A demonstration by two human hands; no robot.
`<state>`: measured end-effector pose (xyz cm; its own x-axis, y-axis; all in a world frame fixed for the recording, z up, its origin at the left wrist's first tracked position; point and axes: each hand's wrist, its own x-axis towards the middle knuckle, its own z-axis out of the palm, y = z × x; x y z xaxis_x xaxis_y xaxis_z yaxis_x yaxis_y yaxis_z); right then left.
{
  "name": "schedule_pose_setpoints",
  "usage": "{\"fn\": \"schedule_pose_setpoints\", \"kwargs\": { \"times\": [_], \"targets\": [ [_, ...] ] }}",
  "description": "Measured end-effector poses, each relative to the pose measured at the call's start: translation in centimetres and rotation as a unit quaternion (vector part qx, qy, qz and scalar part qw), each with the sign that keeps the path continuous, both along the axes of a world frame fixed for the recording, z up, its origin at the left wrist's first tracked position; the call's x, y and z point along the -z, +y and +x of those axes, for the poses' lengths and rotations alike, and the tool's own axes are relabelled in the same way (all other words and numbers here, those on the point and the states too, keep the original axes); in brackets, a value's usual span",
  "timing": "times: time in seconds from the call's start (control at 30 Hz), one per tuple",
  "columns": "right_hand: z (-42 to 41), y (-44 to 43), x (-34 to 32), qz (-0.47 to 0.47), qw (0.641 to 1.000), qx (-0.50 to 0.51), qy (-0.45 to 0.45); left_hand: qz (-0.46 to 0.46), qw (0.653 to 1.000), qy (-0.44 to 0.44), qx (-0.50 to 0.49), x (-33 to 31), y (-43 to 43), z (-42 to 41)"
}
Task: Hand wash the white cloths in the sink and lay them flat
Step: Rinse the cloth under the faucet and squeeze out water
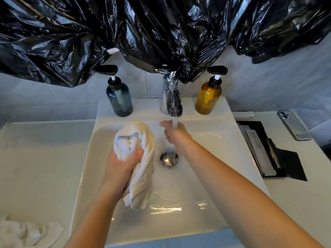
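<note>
Over the sink (223, 140) basin, the left hand (123, 165) is clamped around a bunched white cloth (138, 158), held upright above the left half. The right hand (174, 134) is extended forward, fingers spread and holding nothing, under the running stream from the faucet (172, 97). A second white cloth (26, 231) lies crumpled on the near-left counter (35, 158).
</note>
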<state>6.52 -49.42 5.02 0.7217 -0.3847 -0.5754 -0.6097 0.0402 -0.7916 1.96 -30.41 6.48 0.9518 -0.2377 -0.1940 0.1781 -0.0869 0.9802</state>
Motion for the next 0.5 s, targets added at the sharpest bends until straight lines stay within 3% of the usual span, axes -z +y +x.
{"fn": "schedule_pose_setpoints", "kwargs": {
  "times": [0.1,0.23,0.3,0.43,0.5],
  "targets": [
    [-3.4,-0.6,0.6,0.18,0.981,-0.063,-0.031,0.007,1.0,-0.011,0.024,0.5,-2.1,0.8],
    [-7.3,-0.8,1.3,0.367,0.924,-0.039,-0.104,-0.02,0.999,0.039,0.026,1.2,-6.2,1.2],
    [-7.7,-0.8,1.5,0.368,0.921,0.0,-0.131,0.007,1.0,0.005,0.021,2.0,-8.2,0.8],
    [-7.9,-1.0,2.1,0.254,0.957,0.08,-0.112,0.136,0.984,-0.105,0.054,3.2,-10.1,0.1],
    [-8.0,-1.7,2.2,0.25,0.958,0.087,-0.112,0.088,0.989,-0.069,0.1,2.4,-10.1,0.9]
  ]
}}
